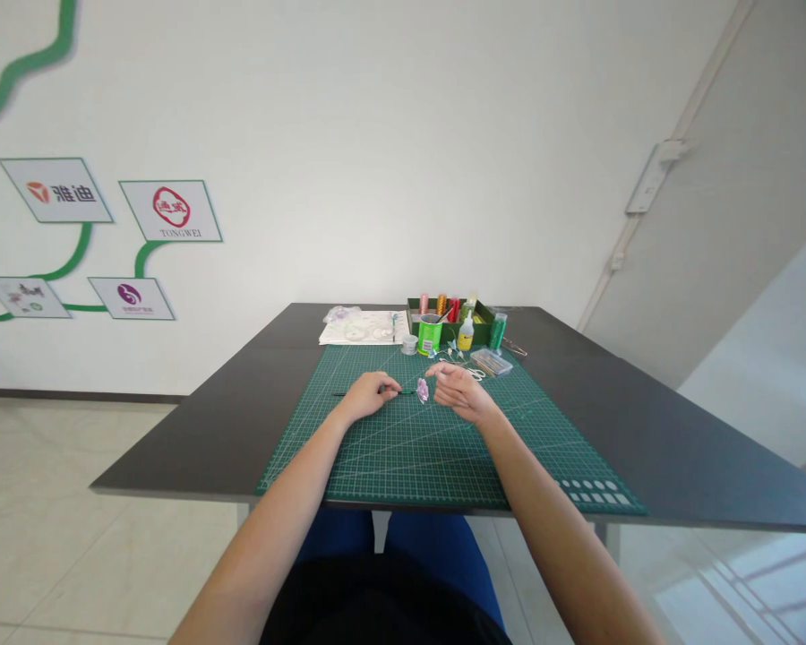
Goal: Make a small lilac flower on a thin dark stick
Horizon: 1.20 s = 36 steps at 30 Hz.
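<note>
- Pinching a thin stem (408, 391) in the left hand (372, 394), low over the green cutting mat (416, 466); left grip clenched on the stem.
- Purple flower (423, 390) at the right end of the stem, between both hands, above or on the mat; too small to tell which.
- Stem green next to the flower, dark beyond the left hand; unclear whether one piece or two.
- Holding the right hand (461, 391) just beside the flower, with fingers curled; not possible to tell whether anything is in the right grip.
- Judged done: flower head formed and set at the stem's end; work apparently well along.
- Judged left: some finishing on the stem, perhaps covering the dark length; exact remainder not readable from here.
- At the far side of the desk (221, 448): glue bottle (466, 333), green can (430, 335), thread spools (441, 305) in a green box (484, 337), clear case (491, 362), drawing sheet (359, 330). All well apart from the left hand.
</note>
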Tool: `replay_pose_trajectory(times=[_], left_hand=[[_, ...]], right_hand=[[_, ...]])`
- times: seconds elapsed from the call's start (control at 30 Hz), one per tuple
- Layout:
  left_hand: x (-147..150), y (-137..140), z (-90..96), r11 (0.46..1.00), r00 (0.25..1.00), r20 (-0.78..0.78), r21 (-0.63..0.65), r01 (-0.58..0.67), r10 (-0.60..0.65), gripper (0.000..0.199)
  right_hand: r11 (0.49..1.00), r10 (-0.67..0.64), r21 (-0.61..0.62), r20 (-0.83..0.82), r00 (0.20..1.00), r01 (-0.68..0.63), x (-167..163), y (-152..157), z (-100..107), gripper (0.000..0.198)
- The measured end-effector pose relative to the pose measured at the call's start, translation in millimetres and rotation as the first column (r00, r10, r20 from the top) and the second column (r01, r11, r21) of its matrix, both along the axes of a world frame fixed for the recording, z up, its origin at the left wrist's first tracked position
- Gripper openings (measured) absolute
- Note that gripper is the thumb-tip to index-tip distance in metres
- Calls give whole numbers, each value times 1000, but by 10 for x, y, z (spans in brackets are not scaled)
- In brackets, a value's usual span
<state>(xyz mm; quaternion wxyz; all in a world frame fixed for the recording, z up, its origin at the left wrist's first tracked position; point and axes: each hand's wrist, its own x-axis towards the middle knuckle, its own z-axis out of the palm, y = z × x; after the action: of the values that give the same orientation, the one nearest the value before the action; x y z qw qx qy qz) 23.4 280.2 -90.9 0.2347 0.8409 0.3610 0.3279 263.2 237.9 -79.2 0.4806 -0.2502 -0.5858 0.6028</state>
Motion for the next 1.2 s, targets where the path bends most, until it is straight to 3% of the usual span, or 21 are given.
replay_pose_trajectory(times=[0.37, 0.77, 0.97, 1.2], left_hand=[[22, -30, 8, 976, 987, 36, -141, 163, -159, 13], [42, -58, 37, 837, 928, 75, -408, 363, -366, 23], [40, -80, 80, 790, 900, 91, -447, 420, -427, 27], [42, -96, 105, 791, 902, 135, -439, 426, -411, 29]], right_hand=[[999, 1, 32, -53, 999, 1, 1, 3, 13, 36], [1000, 0, 28, -130, 991, 4, -18, 8, 12, 34], [998, -65, 11, -163, 984, 68, -11, 60, -5, 31], [983, -181, -33, -74, 981, 179, -14, 166, -98, 42]])
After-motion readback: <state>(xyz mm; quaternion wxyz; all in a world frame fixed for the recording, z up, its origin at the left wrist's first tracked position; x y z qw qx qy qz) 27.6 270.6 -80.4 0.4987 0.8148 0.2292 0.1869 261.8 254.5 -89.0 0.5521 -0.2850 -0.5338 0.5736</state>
